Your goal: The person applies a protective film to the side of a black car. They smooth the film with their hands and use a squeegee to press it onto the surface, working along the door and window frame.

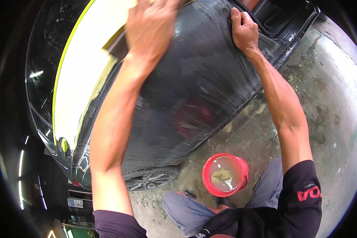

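Note:
My left hand [150,29] lies over a long, dark, flat block [118,45] with a yellowish edge, against the car's body panel. Motion smears the hand, and the upper edge of the picture cuts off its fingertips. Pale yellow colour covers the panel [89,59] beside the block; dark, wet-looking bodywork [166,99] with whitish streaks runs below it. At the upper right, my right hand [245,31] is closed round the edge of the car's door opening [265,33], thumb uppermost.
A red bucket [245,174] stands on the stained concrete floor [317,115] between my legs, holding cloudy water and a pale yellowish lump. The car's wheel [150,178] is to the bucket's left. Light strips [21,170] show at the far left.

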Tool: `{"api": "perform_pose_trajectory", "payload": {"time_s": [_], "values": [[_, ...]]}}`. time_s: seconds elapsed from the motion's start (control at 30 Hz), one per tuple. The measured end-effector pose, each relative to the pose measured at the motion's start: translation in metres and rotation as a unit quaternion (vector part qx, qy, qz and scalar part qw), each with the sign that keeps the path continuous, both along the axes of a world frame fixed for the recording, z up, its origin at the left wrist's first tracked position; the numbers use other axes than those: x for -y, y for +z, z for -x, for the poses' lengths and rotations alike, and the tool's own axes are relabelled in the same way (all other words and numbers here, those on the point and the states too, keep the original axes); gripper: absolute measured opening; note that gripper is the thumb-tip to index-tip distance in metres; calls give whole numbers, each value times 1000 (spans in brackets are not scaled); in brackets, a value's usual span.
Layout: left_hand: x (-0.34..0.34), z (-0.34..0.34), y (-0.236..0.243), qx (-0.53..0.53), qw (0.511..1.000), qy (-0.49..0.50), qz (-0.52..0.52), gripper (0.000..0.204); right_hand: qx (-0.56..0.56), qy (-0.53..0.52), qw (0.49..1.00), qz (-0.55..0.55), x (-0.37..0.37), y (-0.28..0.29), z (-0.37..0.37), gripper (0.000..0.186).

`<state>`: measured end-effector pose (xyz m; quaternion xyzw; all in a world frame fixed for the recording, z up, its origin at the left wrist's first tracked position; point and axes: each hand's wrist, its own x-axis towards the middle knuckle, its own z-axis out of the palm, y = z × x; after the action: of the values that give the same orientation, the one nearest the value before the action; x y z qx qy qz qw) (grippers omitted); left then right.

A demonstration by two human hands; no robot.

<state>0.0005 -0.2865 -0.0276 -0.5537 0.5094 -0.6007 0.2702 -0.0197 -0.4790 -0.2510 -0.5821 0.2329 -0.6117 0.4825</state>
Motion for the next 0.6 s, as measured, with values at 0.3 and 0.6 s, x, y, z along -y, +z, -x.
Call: {"api": "perform_pose_trajectory", "payload": {"time_s": [0.3,0.6], "values": [[-36,13,-9,-79,996,-16,32,60,-5,-29,1000,9,14,1,5,58],[0,11,-9,-76,996,-42,25,57,-3,-23,1000,8,21,-4,6,56]]}}
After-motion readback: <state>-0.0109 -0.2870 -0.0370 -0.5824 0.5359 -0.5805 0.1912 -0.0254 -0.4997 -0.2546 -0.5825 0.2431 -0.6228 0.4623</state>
